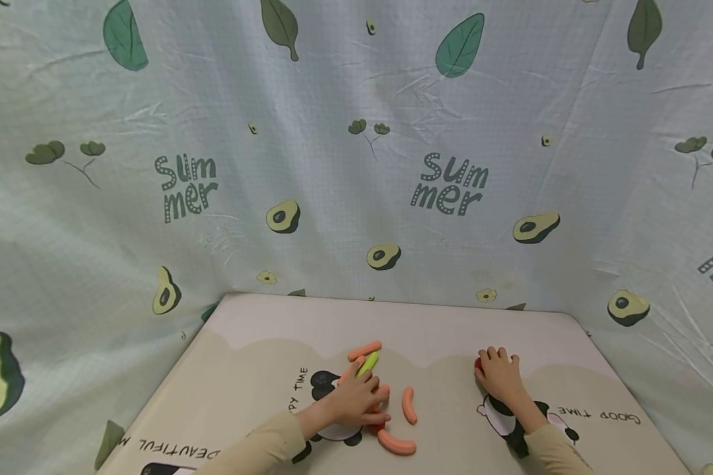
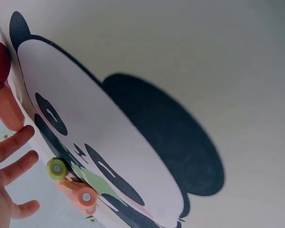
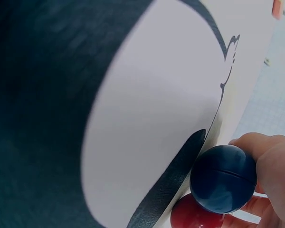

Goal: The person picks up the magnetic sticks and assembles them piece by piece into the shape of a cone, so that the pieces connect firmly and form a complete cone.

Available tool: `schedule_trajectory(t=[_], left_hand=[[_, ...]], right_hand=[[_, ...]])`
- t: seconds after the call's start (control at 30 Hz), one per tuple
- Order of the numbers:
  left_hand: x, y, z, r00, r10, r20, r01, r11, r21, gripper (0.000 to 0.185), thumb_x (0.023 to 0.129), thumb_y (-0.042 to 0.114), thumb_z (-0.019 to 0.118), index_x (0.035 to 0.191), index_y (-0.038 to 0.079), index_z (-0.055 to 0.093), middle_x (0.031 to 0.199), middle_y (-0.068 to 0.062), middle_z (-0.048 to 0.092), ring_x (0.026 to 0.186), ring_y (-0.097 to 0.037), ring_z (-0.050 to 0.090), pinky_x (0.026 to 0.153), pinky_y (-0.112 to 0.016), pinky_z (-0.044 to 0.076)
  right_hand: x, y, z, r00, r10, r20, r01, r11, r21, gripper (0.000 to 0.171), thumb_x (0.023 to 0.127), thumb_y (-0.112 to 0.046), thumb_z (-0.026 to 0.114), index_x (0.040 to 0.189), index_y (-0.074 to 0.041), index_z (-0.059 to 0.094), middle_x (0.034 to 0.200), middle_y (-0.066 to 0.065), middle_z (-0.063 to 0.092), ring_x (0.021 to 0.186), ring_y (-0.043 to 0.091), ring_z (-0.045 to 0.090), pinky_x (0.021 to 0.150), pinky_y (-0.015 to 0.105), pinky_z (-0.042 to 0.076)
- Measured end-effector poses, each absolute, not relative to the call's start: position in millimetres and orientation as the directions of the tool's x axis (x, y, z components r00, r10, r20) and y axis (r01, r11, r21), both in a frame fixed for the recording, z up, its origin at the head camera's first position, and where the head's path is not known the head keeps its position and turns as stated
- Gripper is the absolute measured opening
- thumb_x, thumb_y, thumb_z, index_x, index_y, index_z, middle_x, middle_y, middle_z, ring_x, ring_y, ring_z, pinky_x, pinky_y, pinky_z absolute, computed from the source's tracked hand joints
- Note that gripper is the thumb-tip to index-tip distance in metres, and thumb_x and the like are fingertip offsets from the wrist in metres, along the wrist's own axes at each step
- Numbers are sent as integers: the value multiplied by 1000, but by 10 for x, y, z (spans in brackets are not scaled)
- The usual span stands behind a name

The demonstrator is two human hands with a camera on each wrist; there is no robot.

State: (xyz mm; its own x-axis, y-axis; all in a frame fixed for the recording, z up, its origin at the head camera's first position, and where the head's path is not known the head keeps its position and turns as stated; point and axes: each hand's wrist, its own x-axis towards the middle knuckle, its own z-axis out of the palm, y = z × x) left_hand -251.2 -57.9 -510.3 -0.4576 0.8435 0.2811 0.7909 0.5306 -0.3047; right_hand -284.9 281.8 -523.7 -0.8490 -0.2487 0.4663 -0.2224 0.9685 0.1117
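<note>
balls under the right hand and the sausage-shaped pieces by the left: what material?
Dark blue ball and red ball: probably hard plastic, smooth with a soft sheen; the blue one shows a moulded seam. Orange pieces: matte, rounded, uniform colour, likely soft plastic or foam; cannot tell which.

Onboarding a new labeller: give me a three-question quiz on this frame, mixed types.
1. True or false: the right hand rests on the orange sticks.
2. Multiple choice: in the right wrist view, the thing beside the dark blue ball is a) a red ball b) a green cube c) a white cup.
3. Fill in: the stick by the left hand that differs from the orange ones is ____ in colour.

Key: 1 false, it covers the balls; 2 a; 3 yellow-green.
</note>
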Motion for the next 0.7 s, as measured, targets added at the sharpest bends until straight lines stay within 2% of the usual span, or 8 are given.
schedule_trajectory(t=[0.3, 0.7], left_hand=[[-2499, -575, -5105, -422, 854, 304, 786, 512, -347, 34, 87, 56, 38, 97, 30, 57, 83, 6, 48, 77, -10, 40, 86, -48, 34], [-2495, -579, -5071, -417, 859, 298, 790, 505, -348, 34, 86, 59, 38, 92, 31, 58, 85, 6, 49, 79, -10, 41, 89, -52, 34]], right_hand=[[-2849, 2821, -5239, -837, -262, 481, -230, 965, 126, 29, 74, -22, 68, 88, 0, 56, 85, 16, 55, 81, 34, 49, 67, 55, 40], [-2843, 2752, -5197, -826, -285, 487, -267, 958, 109, 32, 74, -21, 70, 96, -2, 56, 89, 15, 59, 85, 36, 49, 69, 55, 40]])
